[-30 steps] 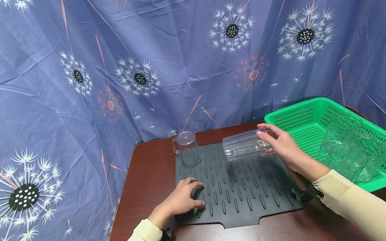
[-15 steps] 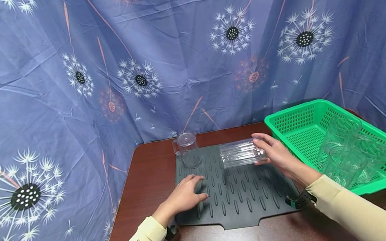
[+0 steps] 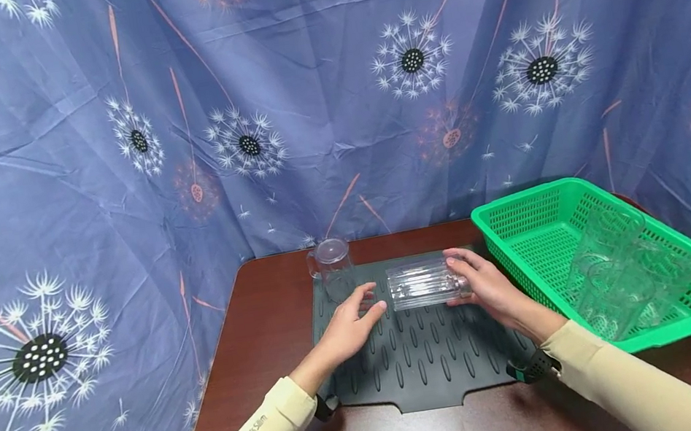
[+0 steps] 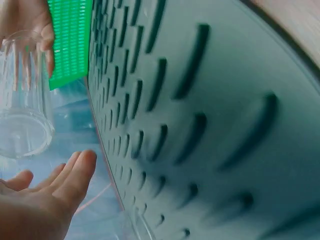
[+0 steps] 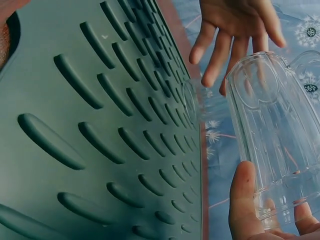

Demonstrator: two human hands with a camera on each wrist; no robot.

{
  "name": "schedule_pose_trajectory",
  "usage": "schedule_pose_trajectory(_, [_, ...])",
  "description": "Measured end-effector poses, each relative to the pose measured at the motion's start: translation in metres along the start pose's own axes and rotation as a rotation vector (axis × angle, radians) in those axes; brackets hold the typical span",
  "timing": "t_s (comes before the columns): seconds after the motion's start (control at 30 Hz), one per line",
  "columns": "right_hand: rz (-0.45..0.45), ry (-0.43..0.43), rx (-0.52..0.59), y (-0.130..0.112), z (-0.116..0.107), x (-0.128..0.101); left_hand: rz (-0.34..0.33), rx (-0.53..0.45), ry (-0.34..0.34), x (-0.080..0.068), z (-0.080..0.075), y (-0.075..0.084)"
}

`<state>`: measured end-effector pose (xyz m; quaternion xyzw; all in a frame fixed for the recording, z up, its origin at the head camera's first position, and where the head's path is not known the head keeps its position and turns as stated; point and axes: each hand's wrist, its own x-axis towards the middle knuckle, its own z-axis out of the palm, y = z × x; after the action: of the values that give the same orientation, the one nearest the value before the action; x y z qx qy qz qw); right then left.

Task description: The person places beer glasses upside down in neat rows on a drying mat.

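Observation:
My right hand (image 3: 476, 284) grips a clear ribbed glass (image 3: 423, 283) by its base and holds it on its side, just above the dark grey ridged mat (image 3: 432, 361). The glass's mouth points left. My left hand (image 3: 359, 311) hovers open at that mouth with fingers straight; a small gap shows between my left fingers (image 4: 75, 172) and the glass rim (image 4: 22, 135). The right wrist view shows my right thumb (image 5: 245, 197) pressed on the glass (image 5: 272, 125), with my left hand (image 5: 235, 27) spread beyond it.
A clear handled mug (image 3: 335, 270) stands at the mat's back left corner. A green plastic basket (image 3: 518, 194) on the right holds several clear glasses (image 3: 619, 273). The brown table (image 3: 256, 331) is ringed closely by a blue dandelion-print curtain (image 3: 329, 100).
My right hand has carried the glass left and lower over the mat. My left hand has lifted off the mat's front left and moved up to the glass's mouth.

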<state>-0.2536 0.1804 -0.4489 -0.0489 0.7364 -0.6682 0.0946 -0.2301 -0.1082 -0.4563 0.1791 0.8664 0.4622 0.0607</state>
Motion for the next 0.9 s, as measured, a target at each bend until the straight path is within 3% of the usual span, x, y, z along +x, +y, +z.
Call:
schedule_pose_trajectory(0.17, [0.02, -0.007, 0.009, 0.003, 0.004, -0.003, -0.085, -0.196, -0.051, 0.005, 0.01, 0.006])
schedule_pose_trajectory(0.37, [0.034, -0.015, 0.005, 0.003, 0.008, -0.004, -0.095, -0.269, -0.034, 0.013, 0.018, 0.009])
schedule_pose_trajectory(0.6, [0.043, -0.04, 0.036, 0.009, 0.012, -0.004, -0.075, -0.434, 0.003, 0.016, 0.023, 0.002])
schedule_pose_trajectory(0.9, [0.075, -0.124, 0.095, 0.012, 0.012, 0.001, -0.114, -0.484, 0.072, 0.022, 0.017, 0.008])
